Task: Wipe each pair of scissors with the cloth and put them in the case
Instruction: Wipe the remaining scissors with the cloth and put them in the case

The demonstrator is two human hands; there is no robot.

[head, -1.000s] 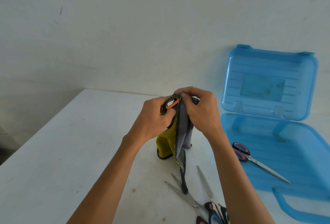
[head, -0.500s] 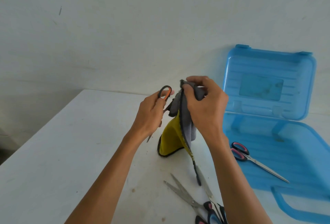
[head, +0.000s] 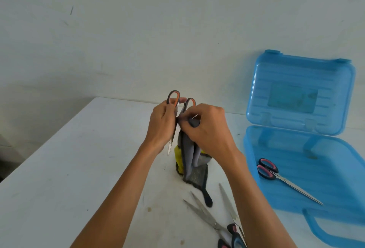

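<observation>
Above a white counter (head: 69, 168), we hold a pair of orange-handled scissors (head: 173, 109) upright, loops up: our left hand (head: 162, 127) is closed around the handles, with 1 blade pointing down past the palm and its tip bare. Our right hand (head: 207, 129) is pinched on a grey-and-yellow cloth (head: 187, 159) bunched over the other blade, whose tip pokes out between cloth and fingers; the cloth's tail hangs down to the counter.

What we judge could go wrong starts with those blades — the pair appears open, so a pull of the cloth along an edge could nick a finger or snag the fabric. The loose blade by the left palm could swing if the grip slackens, and the pair could drop onto the scissors below. The dangling cloth could also drag those.

To the right, a blue plastic case (head: 335, 168) lies open, its lid (head: 300, 91) standing against the wall. Its tray holds 1 pair of red-handled scissors (head: 276, 174), flat, blades closed and pointing toward the near right corner — the rest of the tray shows bare. Near the bottom edge, 2 or more pairs of waiting scissors (head: 217, 220) lie on the counter, blades crossing, handles partly cut off, so we cannot tell the exact count. They have not yet reached the case.
</observation>
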